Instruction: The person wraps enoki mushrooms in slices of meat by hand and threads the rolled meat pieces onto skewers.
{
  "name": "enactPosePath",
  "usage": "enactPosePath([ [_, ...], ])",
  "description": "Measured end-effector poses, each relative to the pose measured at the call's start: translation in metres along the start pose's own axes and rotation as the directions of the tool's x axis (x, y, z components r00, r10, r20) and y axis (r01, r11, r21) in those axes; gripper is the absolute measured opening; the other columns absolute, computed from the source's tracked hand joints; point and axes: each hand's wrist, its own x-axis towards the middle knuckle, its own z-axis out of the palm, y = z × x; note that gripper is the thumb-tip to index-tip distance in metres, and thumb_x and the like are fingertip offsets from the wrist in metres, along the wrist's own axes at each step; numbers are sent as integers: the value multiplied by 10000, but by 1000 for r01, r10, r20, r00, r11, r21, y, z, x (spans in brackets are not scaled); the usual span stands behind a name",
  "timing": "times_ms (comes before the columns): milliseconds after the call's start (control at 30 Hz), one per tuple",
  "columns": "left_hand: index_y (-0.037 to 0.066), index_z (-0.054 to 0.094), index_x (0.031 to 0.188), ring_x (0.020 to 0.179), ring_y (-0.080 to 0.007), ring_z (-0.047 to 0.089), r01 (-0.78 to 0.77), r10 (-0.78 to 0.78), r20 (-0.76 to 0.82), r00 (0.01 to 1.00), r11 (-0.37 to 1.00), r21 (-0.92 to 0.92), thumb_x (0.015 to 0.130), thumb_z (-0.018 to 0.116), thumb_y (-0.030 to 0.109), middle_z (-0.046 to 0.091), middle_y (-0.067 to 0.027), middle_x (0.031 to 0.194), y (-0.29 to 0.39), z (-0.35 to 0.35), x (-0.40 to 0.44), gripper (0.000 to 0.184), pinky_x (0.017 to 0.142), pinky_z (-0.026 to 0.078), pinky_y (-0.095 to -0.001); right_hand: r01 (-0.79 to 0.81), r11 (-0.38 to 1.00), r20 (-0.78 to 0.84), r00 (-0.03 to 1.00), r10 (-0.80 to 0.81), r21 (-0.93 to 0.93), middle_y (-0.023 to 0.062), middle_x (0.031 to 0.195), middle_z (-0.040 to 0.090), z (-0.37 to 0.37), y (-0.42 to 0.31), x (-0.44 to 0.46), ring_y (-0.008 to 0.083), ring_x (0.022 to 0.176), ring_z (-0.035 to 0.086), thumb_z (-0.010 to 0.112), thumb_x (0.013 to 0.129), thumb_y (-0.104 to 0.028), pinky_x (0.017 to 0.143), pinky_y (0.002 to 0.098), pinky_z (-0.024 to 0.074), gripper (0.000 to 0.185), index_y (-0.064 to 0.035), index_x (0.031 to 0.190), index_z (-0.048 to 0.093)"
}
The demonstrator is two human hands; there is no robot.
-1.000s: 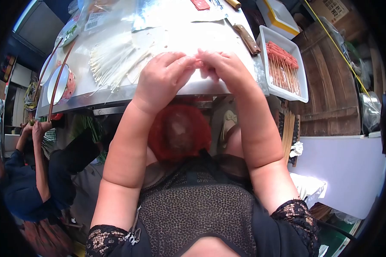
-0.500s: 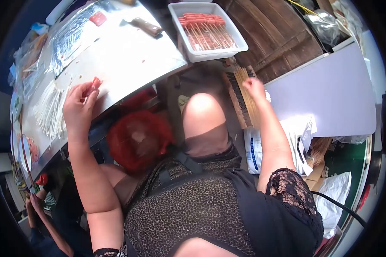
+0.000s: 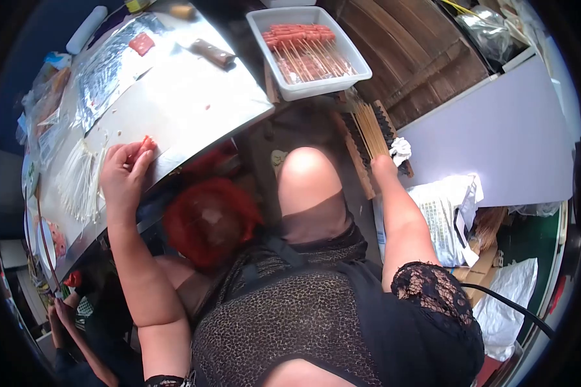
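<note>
Pinches a small red roll (image 3: 147, 144) between the thumb and curled fingers of the left hand (image 3: 126, 169), nearly closed, at the near edge of the surface (image 3: 193, 126). Places the right hand (image 3: 384, 166) at the near end of a bundle of thin sticks (image 3: 371, 132), inside a wooden frame (image 3: 358, 161). Cannot tell how far open the right hand is, or whether holding a stick. Shows crumpled white tissue (image 3: 401, 149) just beside the sticks. Carries thin white stalks (image 3: 79, 180) near the left hand, plus a red slice (image 3: 142, 44) by silvery wrap (image 3: 106, 80) and a brown handle (image 3: 213, 53) farther along the surface. Includes a white tub (image 3: 361, 71) of red-topped skewers (image 3: 300, 35) beyond the sticks.
</note>
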Motion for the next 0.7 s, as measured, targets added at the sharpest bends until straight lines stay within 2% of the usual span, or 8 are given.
enactPosePath([
  [233, 37, 737, 936, 771, -227, 633, -70, 71, -90, 993, 997, 21, 843, 736, 228, 649, -103, 840, 3, 9, 2, 212, 731, 507, -329, 8, 1000, -108, 994, -6, 18, 190, 993, 702, 1, 36, 6, 382, 975, 670, 553, 888, -294, 844, 477, 529, 274, -98, 974, 724],
  [333, 59, 749, 990, 826, -250, 658, -73, 76, -46, 996, 996, 60, 841, 720, 244, 672, -122, 882, 1, 3, 0, 239, 754, 515, -337, 241, 957, -321, 930, -180, 162, 198, 938, 694, -21, 35, -18, 390, 885, 666, 571, 897, -305, 795, 484, 513, 272, -55, 942, 666],
  [400, 84, 759, 1006, 815, -238, 655, -74, 76, -38, 996, 996, 44, 834, 729, 247, 675, -112, 869, -2, 1, 0, 239, 739, 512, -329, 472, 849, -489, 814, -315, 237, 130, 865, 673, -54, 5, -50, 299, 735, 647, 603, 926, -196, 719, 400, 520, 162, -39, 965, 614],
  [467, 88, 761, 1004, 799, -235, 653, -48, 51, -67, 996, 998, 39, 833, 732, 259, 675, -110, 860, -4, 2, 1, 244, 730, 512, -329, 514, 543, -368, 857, -361, 665, 67, 831, 661, -86, -39, -88, 178, 709, 618, 618, 931, -145, 668, 316, 506, 126, -23, 957, 611],
  [600, 93, 767, 992, 746, -213, 650, 35, -36, -55, 998, 999, -20, 820, 750, 286, 676, -105, 840, 1, 1, 0, 259, 699, 514, -325, 764, 289, -367, 559, -744, 577, 54, 974, 708, -151, -143, -197, 107, 746, 611, 591, 933, -72, 725, 258, 514, 211, -32, 1123, 674],
  [633, 67, 762, 927, 765, -291, 670, 62, -67, -63, 996, 994, -88, 823, 731, 337, 689, -163, 844, 1, 2, 0, 291, 719, 527, -377, 717, 273, -272, 545, -793, 641, 72, 1040, 712, -161, -163, -222, 115, 800, 638, 587, 927, -45, 761, 260, 520, 257, -41, 1170, 670],
  [667, 67, 762, 927, 765, -291, 670, 64, -71, -75, 995, 994, -90, 823, 731, 337, 689, -163, 844, -1, 4, 0, 291, 719, 527, -377, 663, 264, -175, 519, -837, 701, 90, 1107, 716, -166, -180, -240, 123, 853, 665, 583, 921, -17, 796, 262, 527, 310, -50, 1218, 667],
  [700, 53, 756, 933, 745, -238, 666, 80, -88, -66, 994, 990, -112, 814, 744, 298, 691, -139, 842, -4, 5, 0, 272, 706, 526, -340, 779, 164, -252, 383, -889, 605, 40, 942, 663, -161, -193, -243, 93, 750, 608, 577, 908, 12, 706, 238, 500, 355, -53, 1248, 658],
])
